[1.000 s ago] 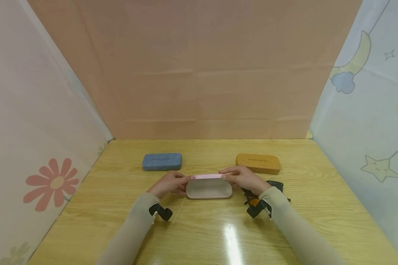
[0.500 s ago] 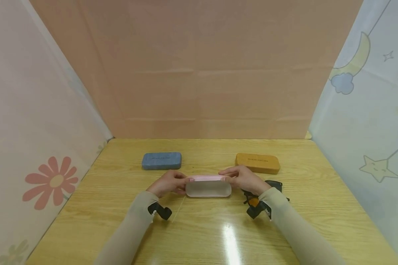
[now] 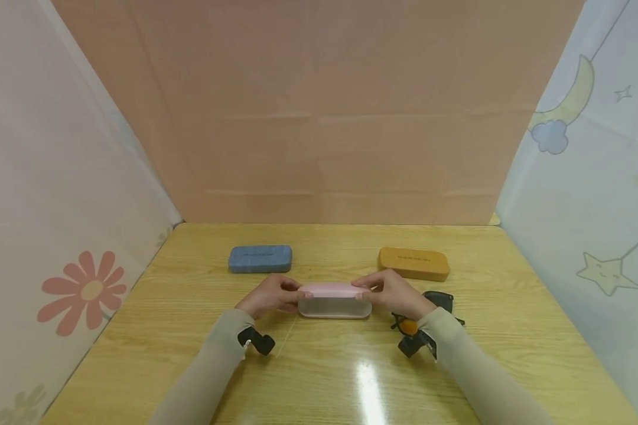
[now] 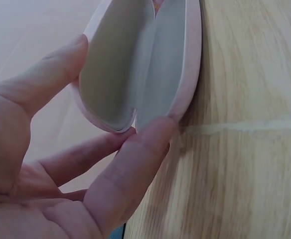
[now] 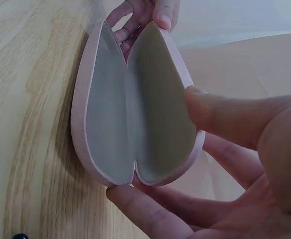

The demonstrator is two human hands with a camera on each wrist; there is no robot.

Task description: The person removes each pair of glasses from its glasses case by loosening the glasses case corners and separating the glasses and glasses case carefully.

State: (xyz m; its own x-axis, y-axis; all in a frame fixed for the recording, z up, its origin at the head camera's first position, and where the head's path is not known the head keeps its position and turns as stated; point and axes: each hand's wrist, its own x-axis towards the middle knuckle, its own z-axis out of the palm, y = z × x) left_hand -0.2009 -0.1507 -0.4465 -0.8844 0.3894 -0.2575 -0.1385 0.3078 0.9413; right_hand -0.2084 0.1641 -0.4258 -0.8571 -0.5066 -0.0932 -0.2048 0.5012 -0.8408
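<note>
A pink glasses case (image 3: pixel 334 301) lies at the middle of the wooden table (image 3: pixel 319 378), its lid tilted partway down over the base. My left hand (image 3: pixel 273 295) pinches its left end and my right hand (image 3: pixel 388 292) pinches its right end. In the left wrist view the case (image 4: pixel 145 64) shows a grey lining with nothing inside; the left hand (image 4: pixel 119 88) has thumb on the lid and a finger at the base. In the right wrist view the case (image 5: pixel 135 109) gapes in a V, and the right hand (image 5: pixel 155 144) holds lid and base.
A blue case (image 3: pixel 260 258) lies shut at the back left and an orange case (image 3: pixel 414 262) at the back right. Dark sunglasses (image 3: pixel 438 300) lie just behind my right wrist. Cloth walls close in the table's left, back and right sides.
The pink lid, upright a second ago, has swung down toward the base. Both hands stayed at the case's ends.
</note>
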